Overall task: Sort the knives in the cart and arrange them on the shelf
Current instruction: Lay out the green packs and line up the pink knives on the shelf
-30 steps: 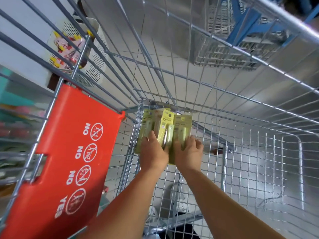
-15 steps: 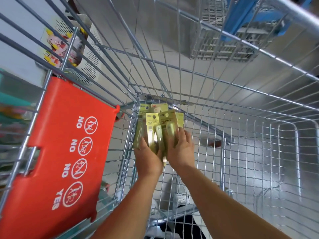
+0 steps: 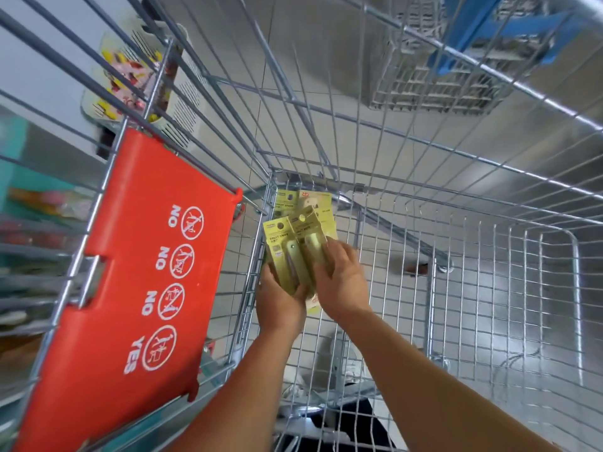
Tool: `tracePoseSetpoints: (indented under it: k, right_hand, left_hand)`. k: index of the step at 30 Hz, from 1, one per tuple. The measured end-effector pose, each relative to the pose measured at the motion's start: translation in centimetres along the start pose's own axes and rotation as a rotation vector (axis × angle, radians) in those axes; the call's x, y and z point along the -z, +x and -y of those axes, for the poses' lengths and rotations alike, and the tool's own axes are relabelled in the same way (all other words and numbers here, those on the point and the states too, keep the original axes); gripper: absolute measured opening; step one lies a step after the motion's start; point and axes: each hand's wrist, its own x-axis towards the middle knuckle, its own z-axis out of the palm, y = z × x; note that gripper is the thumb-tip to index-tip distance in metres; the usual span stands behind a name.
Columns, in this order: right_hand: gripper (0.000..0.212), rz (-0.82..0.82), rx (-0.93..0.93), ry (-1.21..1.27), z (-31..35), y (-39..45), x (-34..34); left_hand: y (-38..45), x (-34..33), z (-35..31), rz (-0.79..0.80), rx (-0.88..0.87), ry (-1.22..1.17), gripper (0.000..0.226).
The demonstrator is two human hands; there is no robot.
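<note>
While both arms reach down into the wire cart [image 3: 489, 288], the person gathers a small bunch of knife packs [image 3: 295, 252] in the near left corner. The packs are yellow-green cards, and one reads "fruit knife". The left hand [image 3: 277, 301] holds the bunch from below, with its thumb curled up against the front pack. The right hand [image 3: 339, 282] lies on top, its fingers [image 3: 329, 252] bent over the right edge of the front packs, so both hands grip the same bunch. More packs [image 3: 313, 207] poke out just past the fingers, toward the cart's corner. I cannot tell if those are in the grip or resting on the wire. The red seat flap [image 3: 146, 272] stands to the left of the left hand, well apart from it.

I think the step now is to square up the bunch. To do it well, the right hand should slide the loose cards so their top edges line up, while the left hand keeps a firm hold underneath. The cards look thin and smooth, so they could fan out or slip through the wire. The shelf is not clear to see from here.
</note>
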Motion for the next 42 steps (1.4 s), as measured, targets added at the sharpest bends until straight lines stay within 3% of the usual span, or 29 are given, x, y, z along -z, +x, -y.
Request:
tracePoseSetpoints:
  k: [5,8,12,16,25,35,42]
  right_hand:
    - [0.060,0.014,-0.064,0.089,0.6,-0.6,0.5]
    - [0.079,0.044,-0.135,0.142,1.0,-1.1,0.5]
    - [0.084,0.047,-0.176,0.209,2.1,-2.2,1.1]
    - [0.084,0.020,-0.136,0.275,3.7,-3.7,3.4]
    - [0.077,-0.037,0.125,0.323,9.8,-8.9,11.7]
    - [0.075,0.167,0.481,0.408,17.4,-14.8,20.3]
    - [0.082,0.349,0.713,0.359,22.6,-20.2,22.1]
  left_hand:
    - [-0.7,0.5,-0.5,-0.020,0.015,-0.114,0.061]
    - [-1.1,0.8,-0.7,-0.015,0.059,-0.102,0.055]
    - [-2.1,1.8,-1.9,-0.010,0.054,-0.071,0.032]
    - [-4.4,3.3,-4.3,-0.022,-0.030,-0.063,0.028]
    - [-13.2,8.5,-11.0,-0.141,-0.194,-0.169,0.028]
    - [-24.9,14.5,-16.5,-0.339,-0.336,-0.392,0.036]
    - [-33.1,19.4,-17.1,-0.575,-0.307,-0.519,0.037]
